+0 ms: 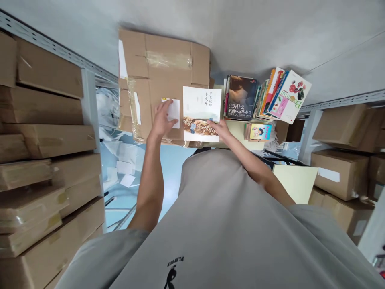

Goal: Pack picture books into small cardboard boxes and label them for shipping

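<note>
My right hand (221, 129) holds a paperback picture book (201, 114) by its right edge, thumb on top of the cover. That cover is white, with a painted brown field and a small figure in a striped top. My left hand (163, 118) lies over a small white card or booklet (173, 114) with a yellow strip at its top edge. Its thumb and fingers are spread apart, touching the card. Beneath both is a flattened-looking, taped cardboard box (170, 86); whether the card is loose on it I cannot tell.
Right of the box stand a book stack with a dark cover (242, 98), a fanned pile of colourful books (290, 96) and a small stack of little books (260, 132). Shelves of cartons line the left (66, 140) and right (339, 172). Scattered papers (124, 170) lie below left.
</note>
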The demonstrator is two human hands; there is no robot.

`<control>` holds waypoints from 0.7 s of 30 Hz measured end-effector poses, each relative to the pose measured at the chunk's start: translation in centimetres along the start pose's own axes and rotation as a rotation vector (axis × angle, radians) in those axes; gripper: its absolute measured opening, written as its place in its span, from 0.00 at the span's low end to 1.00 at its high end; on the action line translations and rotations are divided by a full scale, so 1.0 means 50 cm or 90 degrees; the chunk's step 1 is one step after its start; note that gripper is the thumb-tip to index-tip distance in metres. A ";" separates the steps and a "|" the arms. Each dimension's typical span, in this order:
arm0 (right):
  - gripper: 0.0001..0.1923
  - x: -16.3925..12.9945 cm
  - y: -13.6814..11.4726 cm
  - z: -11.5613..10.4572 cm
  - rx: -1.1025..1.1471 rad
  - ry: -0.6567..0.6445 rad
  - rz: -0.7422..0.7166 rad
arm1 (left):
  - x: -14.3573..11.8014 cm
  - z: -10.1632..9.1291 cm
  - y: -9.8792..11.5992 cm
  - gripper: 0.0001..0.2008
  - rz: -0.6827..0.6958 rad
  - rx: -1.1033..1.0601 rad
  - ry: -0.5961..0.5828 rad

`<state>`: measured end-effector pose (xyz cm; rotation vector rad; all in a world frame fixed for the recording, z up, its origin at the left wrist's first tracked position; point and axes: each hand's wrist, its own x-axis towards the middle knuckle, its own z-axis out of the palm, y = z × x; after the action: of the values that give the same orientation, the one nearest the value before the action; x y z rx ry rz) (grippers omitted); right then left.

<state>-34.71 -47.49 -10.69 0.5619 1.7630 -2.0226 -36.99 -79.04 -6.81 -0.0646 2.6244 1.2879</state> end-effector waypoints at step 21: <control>0.38 0.047 -0.026 -0.034 -0.114 -0.004 -0.045 | 0.008 0.041 -0.020 0.53 0.057 0.026 -0.011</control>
<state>-37.31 -45.70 -11.10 0.4432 1.9607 -1.8833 -36.91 -78.00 -8.88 0.0705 2.6657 1.2558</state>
